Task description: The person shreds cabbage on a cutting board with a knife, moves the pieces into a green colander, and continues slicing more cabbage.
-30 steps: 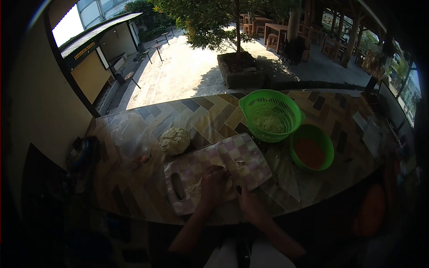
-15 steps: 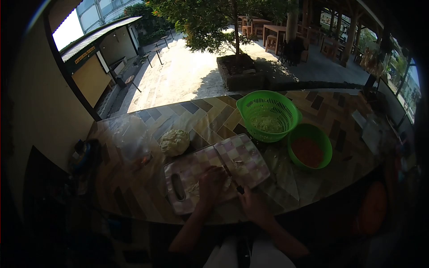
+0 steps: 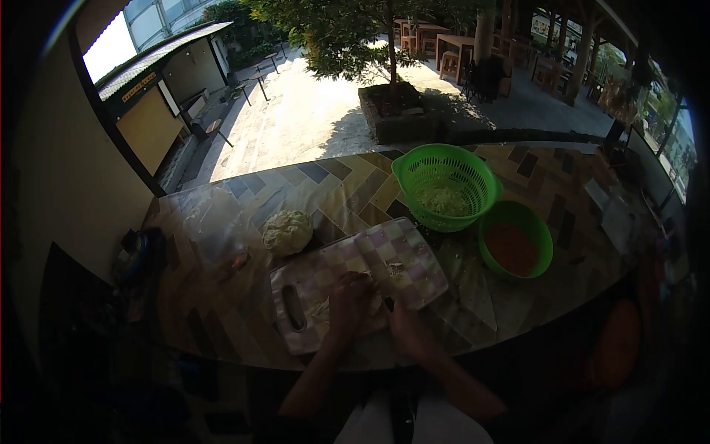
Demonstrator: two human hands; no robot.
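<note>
cut vegetable (image 3: 319,309), pale, leafy: on chequered chopping board (image 3: 421,251), lower centre of frame, partly beneath the left hand (image 3: 351,300). left fingers bent over it; whether gripping or merely pressing, cannot tell. likely light, crisp, slippery if wet; best held from above, fingertips tucked. knife (image 3: 389,303), dark-handled: grasped by the right hand (image 3: 407,325), blade too dim to make out. whole pale head (image 3: 287,232): on worktop (image 3: 237,325), left of centre; likely firm, heavier, best cupped from the sides.

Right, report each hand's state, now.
Left hand: over the pink-and-white checkered rectangular cutting board; grip cannot be told.
Right hand: closed, holding the black-handled knife.
</note>
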